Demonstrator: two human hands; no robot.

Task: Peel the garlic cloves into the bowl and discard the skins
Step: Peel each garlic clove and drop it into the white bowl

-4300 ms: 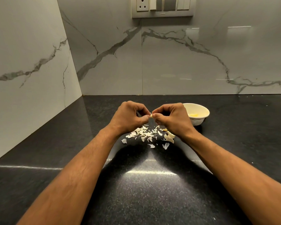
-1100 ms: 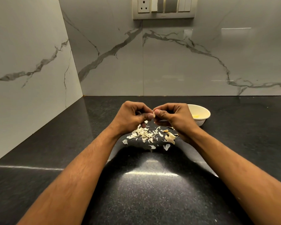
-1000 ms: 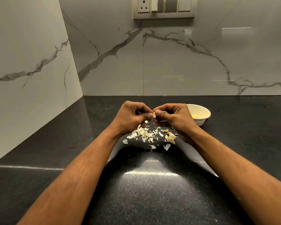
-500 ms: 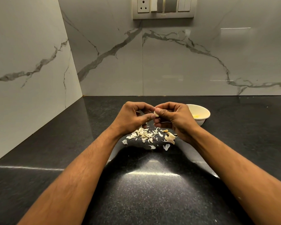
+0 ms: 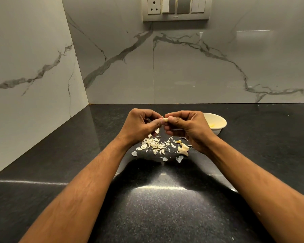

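Since a moment ago the garlic clove (image 5: 165,119) sits a touch higher, still pinched between left hand (image 5: 140,126) and right hand (image 5: 186,128). Skins (image 5: 154,145) lie below; the bowl (image 5: 216,124) behind the right hand holds peeled garlic.

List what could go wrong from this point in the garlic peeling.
1. The garlic clove is pinched only at the fingertips of the left hand and right hand; it could slip and drop into the skins below.
2. The skins lie loose on the counter, so an arm sweep could scatter them.
3. Cloves sit among the skins and might get discarded instead of reaching the bowl.
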